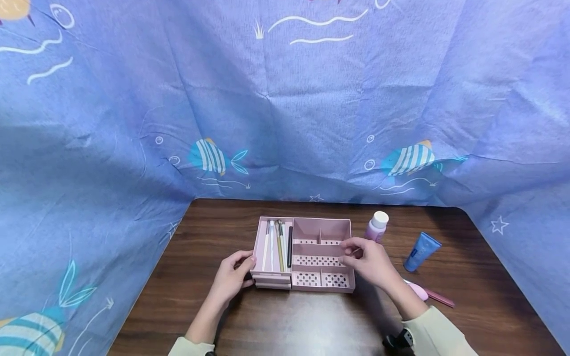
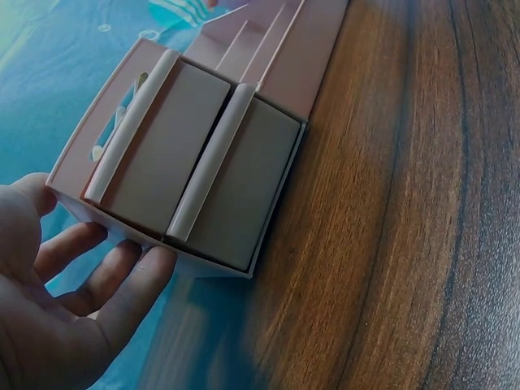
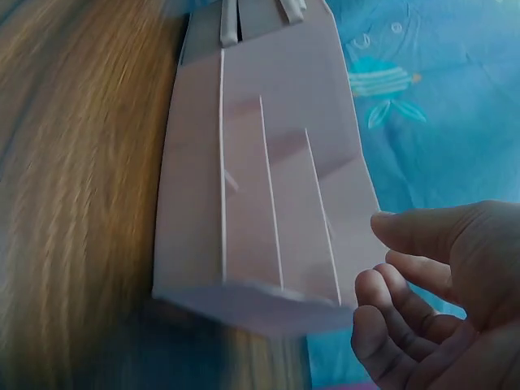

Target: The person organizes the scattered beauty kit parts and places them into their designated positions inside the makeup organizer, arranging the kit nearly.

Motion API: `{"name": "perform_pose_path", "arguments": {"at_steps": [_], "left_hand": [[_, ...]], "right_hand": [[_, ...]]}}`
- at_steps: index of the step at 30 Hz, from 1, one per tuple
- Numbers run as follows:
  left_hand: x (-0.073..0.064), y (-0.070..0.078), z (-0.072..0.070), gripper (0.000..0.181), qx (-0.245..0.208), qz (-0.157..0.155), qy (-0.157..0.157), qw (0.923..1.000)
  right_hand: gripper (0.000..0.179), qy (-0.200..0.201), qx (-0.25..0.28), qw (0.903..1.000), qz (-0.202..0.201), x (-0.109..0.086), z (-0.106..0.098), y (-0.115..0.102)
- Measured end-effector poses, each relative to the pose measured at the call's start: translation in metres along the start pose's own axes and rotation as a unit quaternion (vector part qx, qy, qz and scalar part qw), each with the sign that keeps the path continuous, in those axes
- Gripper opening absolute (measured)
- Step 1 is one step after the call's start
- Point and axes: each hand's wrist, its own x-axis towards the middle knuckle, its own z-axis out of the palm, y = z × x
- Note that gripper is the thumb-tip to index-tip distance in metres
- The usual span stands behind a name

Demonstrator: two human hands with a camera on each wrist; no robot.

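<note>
A pink desk organizer (image 1: 322,289) stands on the table, with two drawers at its left front and divided compartments at its right. Several slim brushes and pens (image 1: 278,246) lie in its left top tray. My left hand (image 1: 232,273) grips the organizer's left side, thumb at the top edge and fingers against the side wall; the left wrist view shows both drawers (image 2: 166,146) pushed in. At the right end is my right hand (image 1: 368,258), its fingers loosely bent around nothing. Its thumb tip is right at the organizer's edge in the right wrist view.
Behind my right hand stands a purple bottle (image 1: 376,226) with a white cap. Farther right is a blue tube (image 1: 421,252) standing on its cap. A pink oval-headed item (image 1: 418,290) and a dark pink comb-like strip (image 1: 440,298) lie beside my right forearm. Blue fish-patterned cloth (image 1: 285,123) surrounds the table.
</note>
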Motion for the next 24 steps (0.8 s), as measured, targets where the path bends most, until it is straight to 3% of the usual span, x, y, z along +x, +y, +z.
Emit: {"name": "perform_pose_path", "arguments": {"at_steps": [13, 24], "left_hand": [[-0.001, 0.004, -0.005, 0.031, -0.001, 0.003, 0.002, 1.0000], [0.000, 0.000, 0.001, 0.030, 0.000, 0.001, -0.002, 1.0000]], "right_hand": [[0.029, 0.006, -0.066, 0.9960, 0.060, -0.023, -0.028, 0.035], [0.030, -0.006, -0.150, 0.9824, 0.111, -0.038, -0.042, 0.060]]}}
